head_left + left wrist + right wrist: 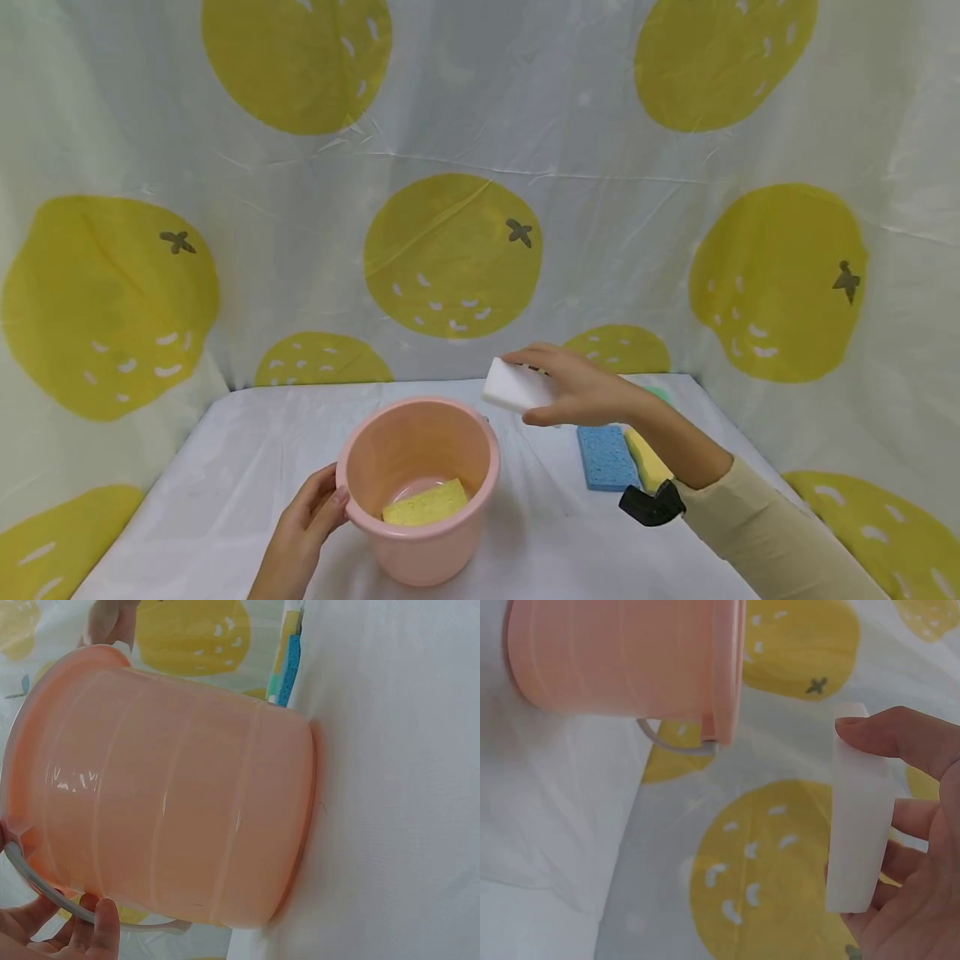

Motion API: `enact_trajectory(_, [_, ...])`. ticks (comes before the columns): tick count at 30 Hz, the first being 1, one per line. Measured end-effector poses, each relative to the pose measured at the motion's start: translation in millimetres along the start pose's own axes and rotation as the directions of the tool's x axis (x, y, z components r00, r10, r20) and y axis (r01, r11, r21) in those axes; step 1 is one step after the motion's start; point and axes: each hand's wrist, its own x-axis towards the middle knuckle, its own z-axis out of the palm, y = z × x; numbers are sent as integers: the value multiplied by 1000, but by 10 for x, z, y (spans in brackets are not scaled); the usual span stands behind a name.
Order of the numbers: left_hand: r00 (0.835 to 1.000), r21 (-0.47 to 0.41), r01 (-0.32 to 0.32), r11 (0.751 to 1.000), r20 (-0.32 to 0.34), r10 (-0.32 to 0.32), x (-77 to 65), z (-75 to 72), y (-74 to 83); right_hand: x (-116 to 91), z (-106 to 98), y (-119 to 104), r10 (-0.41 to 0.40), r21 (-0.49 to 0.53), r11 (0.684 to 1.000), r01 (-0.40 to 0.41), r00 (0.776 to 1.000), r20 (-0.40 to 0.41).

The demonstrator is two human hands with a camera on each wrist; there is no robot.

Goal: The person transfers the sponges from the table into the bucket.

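Observation:
A pink bucket [417,546] stands on the white-covered table, and a yellow sponge [427,504] lies inside it. My left hand [303,521] holds the bucket at the left of its rim, the thumb on the rim. In the left wrist view, the fingers are by the bucket's grey handle [75,909], which hangs down along the side. To the right of the bucket and above rim height, my right hand [581,387] pinches a white sponge block [859,825] between thumb and fingers. The white block is apart from the bucket.
On the right of the table lie a blue sponge [606,460] and a yellow sponge [647,458], partly behind my right forearm. A bit of green [660,393] shows past that arm. A curtain with yellow fruit prints [453,258] encloses the table's back and sides.

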Motion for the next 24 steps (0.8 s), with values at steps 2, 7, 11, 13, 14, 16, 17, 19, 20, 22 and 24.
enact_trajectory(2, [1000, 1, 3, 1000, -1, -3, -1, -8, -3, 51, 14, -57, -11, -5, 1000, 11, 1000, 10])
enact_trajectory(7, [1000, 6, 3, 1000, 1, -3, -21, -23, -21, 194, 89, -184, -35, -4, 999, 35, 998, 56])
enact_trajectory(11, [1000, 8, 3, 1000, 2, -3, -18, -24, -13, 289, 155, -262, -64, 7, 998, 64, 994, 87])
enact_trajectory(13, [1000, 7, 4, 1000, 5, -4, -10, -16, -1, 324, 181, -291, -69, 11, 998, 69, 993, 98])
enact_trajectory(14, [1000, 5, 6, 1000, 4, -6, -4, -10, 9, 341, 191, -302, -77, 8, 997, 77, 992, 100])
enact_trajectory(16, [1000, 1, 16, 1000, 7, -16, 2, 1, 14, 373, 219, -311, -80, 11, 997, 80, 991, 103])
enact_trajectory(17, [1000, 0, 22, 1000, 7, -22, 2, 5, 14, 390, 234, -315, -84, 14, 996, 83, 991, 105])
enact_trajectory(19, [999, -1, 31, 1000, 6, -31, 3, 9, 13, 429, 262, -316, -97, 16, 995, 96, 990, 107])
enact_trajectory(20, [999, -1, 38, 999, 5, -38, 4, 11, 14, 451, 275, -317, -107, 19, 994, 106, 989, 107])
enact_trajectory(22, [999, 7, 52, 999, 3, -52, 2, 7, 19, 496, 306, -329, -113, 22, 994, 111, 988, 108])
enact_trajectory(24, [998, 17, 69, 997, 0, -69, 4, -4, 36, 545, 335, -355, -127, 25, 992, 125, 986, 112])
